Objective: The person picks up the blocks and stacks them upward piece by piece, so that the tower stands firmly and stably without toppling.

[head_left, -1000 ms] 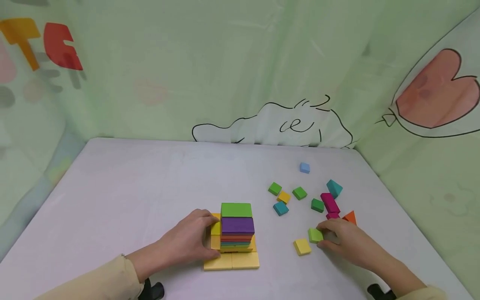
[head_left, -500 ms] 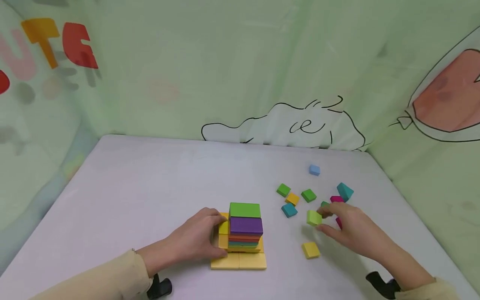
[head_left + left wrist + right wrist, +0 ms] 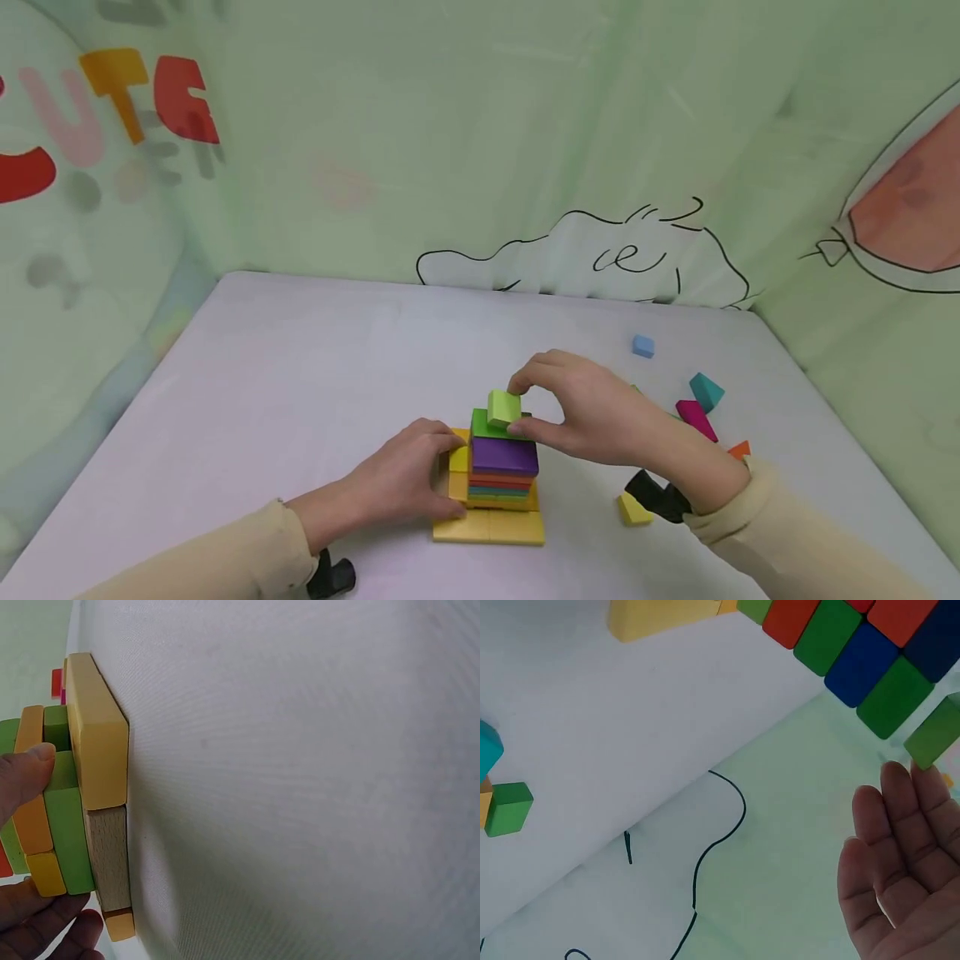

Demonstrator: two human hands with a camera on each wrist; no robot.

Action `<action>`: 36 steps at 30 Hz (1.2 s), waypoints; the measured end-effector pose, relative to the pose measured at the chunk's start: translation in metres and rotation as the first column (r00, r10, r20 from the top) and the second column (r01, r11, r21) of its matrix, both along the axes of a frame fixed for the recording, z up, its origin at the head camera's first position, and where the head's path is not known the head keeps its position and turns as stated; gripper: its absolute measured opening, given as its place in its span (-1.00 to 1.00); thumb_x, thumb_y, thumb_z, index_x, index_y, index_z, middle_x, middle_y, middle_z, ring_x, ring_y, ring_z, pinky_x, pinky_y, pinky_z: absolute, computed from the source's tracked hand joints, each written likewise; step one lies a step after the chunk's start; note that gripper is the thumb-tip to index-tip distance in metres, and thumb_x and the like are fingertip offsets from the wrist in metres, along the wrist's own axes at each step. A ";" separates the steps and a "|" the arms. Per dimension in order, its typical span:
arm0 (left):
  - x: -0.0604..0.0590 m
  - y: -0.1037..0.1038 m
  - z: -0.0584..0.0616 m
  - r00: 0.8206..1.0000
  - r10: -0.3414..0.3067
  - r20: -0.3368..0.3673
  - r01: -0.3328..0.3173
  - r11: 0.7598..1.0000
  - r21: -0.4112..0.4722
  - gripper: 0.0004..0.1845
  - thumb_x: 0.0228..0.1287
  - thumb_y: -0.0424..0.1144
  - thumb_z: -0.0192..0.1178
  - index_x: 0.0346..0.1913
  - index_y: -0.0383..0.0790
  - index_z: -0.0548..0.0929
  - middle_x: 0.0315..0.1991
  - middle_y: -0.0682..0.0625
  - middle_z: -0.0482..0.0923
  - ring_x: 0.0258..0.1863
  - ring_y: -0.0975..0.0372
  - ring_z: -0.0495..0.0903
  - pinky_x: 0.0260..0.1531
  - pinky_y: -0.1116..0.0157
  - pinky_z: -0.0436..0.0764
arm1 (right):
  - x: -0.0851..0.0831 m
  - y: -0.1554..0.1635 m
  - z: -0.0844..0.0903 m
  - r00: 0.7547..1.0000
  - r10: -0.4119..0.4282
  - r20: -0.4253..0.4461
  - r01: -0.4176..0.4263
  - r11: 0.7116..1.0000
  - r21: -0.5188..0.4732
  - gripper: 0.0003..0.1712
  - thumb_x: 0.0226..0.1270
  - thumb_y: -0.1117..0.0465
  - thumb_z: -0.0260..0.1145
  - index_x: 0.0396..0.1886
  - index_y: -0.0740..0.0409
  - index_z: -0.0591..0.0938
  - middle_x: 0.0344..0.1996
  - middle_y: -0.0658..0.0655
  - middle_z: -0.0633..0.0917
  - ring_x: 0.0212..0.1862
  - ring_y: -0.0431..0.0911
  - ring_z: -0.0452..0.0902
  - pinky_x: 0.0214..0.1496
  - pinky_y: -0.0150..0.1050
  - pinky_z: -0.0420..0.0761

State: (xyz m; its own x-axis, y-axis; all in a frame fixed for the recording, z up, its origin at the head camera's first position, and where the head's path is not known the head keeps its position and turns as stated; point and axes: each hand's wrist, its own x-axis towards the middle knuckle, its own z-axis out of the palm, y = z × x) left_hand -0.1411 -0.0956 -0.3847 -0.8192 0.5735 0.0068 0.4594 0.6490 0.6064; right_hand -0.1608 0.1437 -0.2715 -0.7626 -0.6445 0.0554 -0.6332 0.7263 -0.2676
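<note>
A layered stack of coloured wooden blocks stands on pale yellow base blocks (image 3: 489, 527), with a purple block (image 3: 504, 457) and a green top block (image 3: 480, 427) facing me. My left hand (image 3: 397, 477) grips the stack's left side; the left wrist view has its thumb on one side of the layers and its fingers on the other. Above the stack, my right hand (image 3: 592, 410) pinches a small light green block (image 3: 504, 409) between thumb and fingers. In the right wrist view that block sits at the fingertips beside the stack's top; whether it touches the stack I cannot tell.
Loose blocks lie on the right of the white table (image 3: 337, 358): a light blue block (image 3: 642, 346), a teal triangular block (image 3: 706, 391), a magenta block (image 3: 697, 419), an orange piece (image 3: 739, 450) and a yellow block (image 3: 634, 510). My right arm hides others.
My right hand has lifted the light green block from the table at right and carried it left to above the stack. My left hand keeps its hold. The head view has shifted slightly.
</note>
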 end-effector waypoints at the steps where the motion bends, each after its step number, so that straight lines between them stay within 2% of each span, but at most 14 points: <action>1: 0.000 0.000 0.001 1.000 -0.001 -0.001 0.001 1.000 -0.006 -0.26 -0.11 -0.07 0.64 0.13 -0.42 0.68 0.08 -0.13 0.68 0.15 0.08 0.56 0.25 0.08 0.60 | 0.000 -0.002 -0.001 1.000 0.004 0.002 -0.004 1.000 0.010 -0.69 0.26 0.04 0.53 -0.07 0.02 0.71 -0.13 -0.09 0.72 0.00 -0.14 0.61 0.03 -0.16 0.73; 9: 0.001 0.002 0.004 1.000 -0.009 -0.013 0.009 1.000 -0.022 -0.27 -0.10 -0.07 0.64 0.13 -0.42 0.67 0.08 -0.14 0.68 0.16 0.08 0.56 0.24 0.09 0.60 | -0.002 -0.006 -0.006 0.999 0.034 0.009 -0.034 0.999 0.007 -0.66 0.28 0.02 0.51 -0.03 0.04 0.71 -0.11 -0.09 0.72 0.02 -0.14 0.62 0.07 -0.14 0.71; 26: 0.000 0.003 0.003 1.000 -0.014 -0.019 0.013 0.999 -0.030 -0.26 -0.09 -0.07 0.64 0.14 -0.44 0.67 0.06 -0.14 0.69 0.15 0.08 0.57 0.24 0.11 0.61 | -0.001 -0.007 -0.008 0.999 0.026 0.034 -0.027 1.000 0.015 -0.66 0.31 0.02 0.48 0.01 0.03 0.71 -0.07 -0.07 0.72 0.08 -0.11 0.64 0.13 -0.09 0.72; 36: 0.001 0.001 0.001 0.999 -0.017 -0.030 0.016 0.999 -0.030 -0.28 -0.09 -0.07 0.64 0.11 -0.43 0.68 0.03 -0.13 0.70 0.14 0.09 0.57 0.23 0.11 0.61 | -0.001 -0.010 -0.010 0.999 0.026 0.030 -0.027 0.999 0.032 -0.66 0.30 0.01 0.49 -0.01 0.02 0.71 -0.08 -0.09 0.71 0.05 -0.15 0.63 0.11 -0.14 0.72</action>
State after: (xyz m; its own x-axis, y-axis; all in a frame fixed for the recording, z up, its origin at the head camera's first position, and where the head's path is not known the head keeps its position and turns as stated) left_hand -0.1404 -0.0946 -0.3836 -0.8091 0.5875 0.0143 0.4883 0.6584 0.5728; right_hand -0.1617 0.1341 -0.2811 -0.7465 -0.6652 0.0122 -0.6442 0.7181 -0.2632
